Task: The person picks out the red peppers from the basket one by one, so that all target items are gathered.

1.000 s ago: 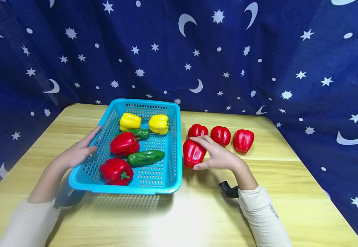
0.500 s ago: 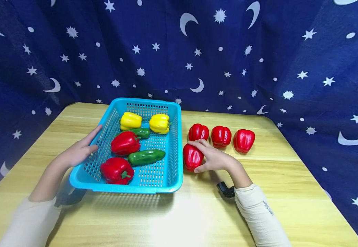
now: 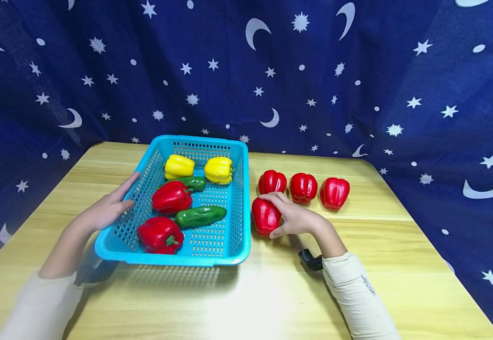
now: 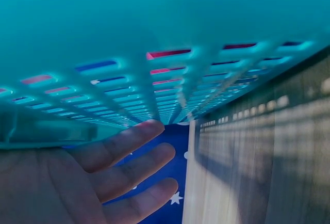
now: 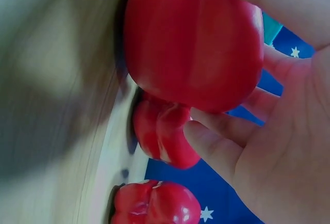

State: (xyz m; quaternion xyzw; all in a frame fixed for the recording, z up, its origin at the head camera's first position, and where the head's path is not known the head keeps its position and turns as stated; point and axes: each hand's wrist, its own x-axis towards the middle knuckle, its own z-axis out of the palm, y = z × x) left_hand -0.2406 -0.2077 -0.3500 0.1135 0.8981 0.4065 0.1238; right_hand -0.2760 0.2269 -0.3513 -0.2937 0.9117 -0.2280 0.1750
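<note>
My left hand (image 3: pixel 107 209) touches the outer left side of a blue plastic basket (image 3: pixel 240 236), its fingers fairly straight. In the left wrist view, several fingers (image 4: pixel 131 175) lie below the perforated basket wall (image 4: pixel 170 17). My right hand (image 3: pixel 296 216) holds a red bell pepper (image 3: pixel 265 217) between thumb and fingers, beside the basket's right wall. In the right wrist view, this bell pepper (image 5: pixel 193 43) is at or very near the tabletop, its stem end out of sight. Behind it, three more red bell peppers (image 3: pixel 272 182) (image 3: pixel 303 187) (image 3: pixel 335 193) stand in a row.
Inside the basket lie two yellow bell peppers (image 3: pixel 179 166) (image 3: pixel 218 170), two red bell peppers (image 3: pixel 172 197) (image 3: pixel 160 235) and two long green peppers (image 3: pixel 201 216) (image 3: pixel 194 182). A blue star-patterned cloth (image 3: pixel 229 71) hangs behind the wooden table (image 3: pixel 382 264).
My right hand has come slightly down and toward me with the red bell pepper, then stayed nearly still. The left hand and the basket have not visibly moved.
</note>
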